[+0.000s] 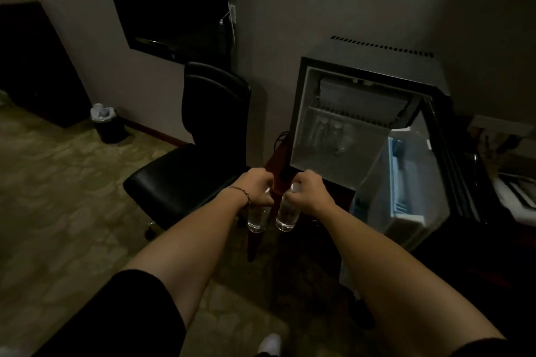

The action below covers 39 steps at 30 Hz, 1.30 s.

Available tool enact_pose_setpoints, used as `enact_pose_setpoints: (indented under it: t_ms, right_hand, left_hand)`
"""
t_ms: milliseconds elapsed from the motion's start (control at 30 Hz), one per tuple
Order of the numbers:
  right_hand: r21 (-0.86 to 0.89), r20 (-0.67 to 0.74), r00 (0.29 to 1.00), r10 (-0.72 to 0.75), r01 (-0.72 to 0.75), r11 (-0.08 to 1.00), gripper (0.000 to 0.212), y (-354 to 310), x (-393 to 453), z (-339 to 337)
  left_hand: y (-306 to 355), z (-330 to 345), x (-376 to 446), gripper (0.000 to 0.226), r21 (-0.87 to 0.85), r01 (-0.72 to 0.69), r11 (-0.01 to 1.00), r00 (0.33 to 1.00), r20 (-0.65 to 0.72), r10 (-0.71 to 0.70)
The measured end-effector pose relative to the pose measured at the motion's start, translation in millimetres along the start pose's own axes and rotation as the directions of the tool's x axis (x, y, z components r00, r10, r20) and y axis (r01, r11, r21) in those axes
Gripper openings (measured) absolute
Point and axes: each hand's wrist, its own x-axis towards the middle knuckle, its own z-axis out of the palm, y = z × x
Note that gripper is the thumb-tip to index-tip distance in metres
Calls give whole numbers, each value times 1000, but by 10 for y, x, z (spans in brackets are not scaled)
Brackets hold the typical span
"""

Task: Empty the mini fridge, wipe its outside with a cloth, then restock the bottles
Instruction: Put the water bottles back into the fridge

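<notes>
The black mini fridge [374,52] stands at the right with its door [406,182] swung open toward me. Two or three clear bottles [333,132] stand inside, under the wire shelf. My left hand [256,187] grips the top of one clear water bottle [256,220]. My right hand [310,190] grips the top of a second clear water bottle [287,219]. Both bottles hang side by side in front of the fridge's lower left corner, over the dark wooden stand [278,159].
A black office chair [188,171] stands just left of the fridge. A wall television [171,3] hangs above it. A small black bin [108,124] sits on the carpet by the wall. Dim clutter lies at the far right.
</notes>
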Motion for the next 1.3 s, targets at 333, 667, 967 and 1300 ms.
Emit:
enact_pose_setpoints:
  t_ms: [333,667,967,1300]
  right_hand:
    - [7,76,990,120,-120,993,23,391,1390,-260]
    - [84,30,973,229,-231,969,21,905,2124,-525]
    - [174,26,905,424,-422,890,20,1303,2487,-751]
    - [196,147,857,495,-515,834,28,1650,2825,-677]
  left_hand:
    - [-144,-156,1500,29,-9,-74,997,993,87,75]
    - [-9,-195,2714,28,-52,-230,972,957,169,236]
    - [203,-34,3339,20,-117,-249,961,925,265,272]
    - [210,187,3739,24,-150,-123,981,940,300,163]
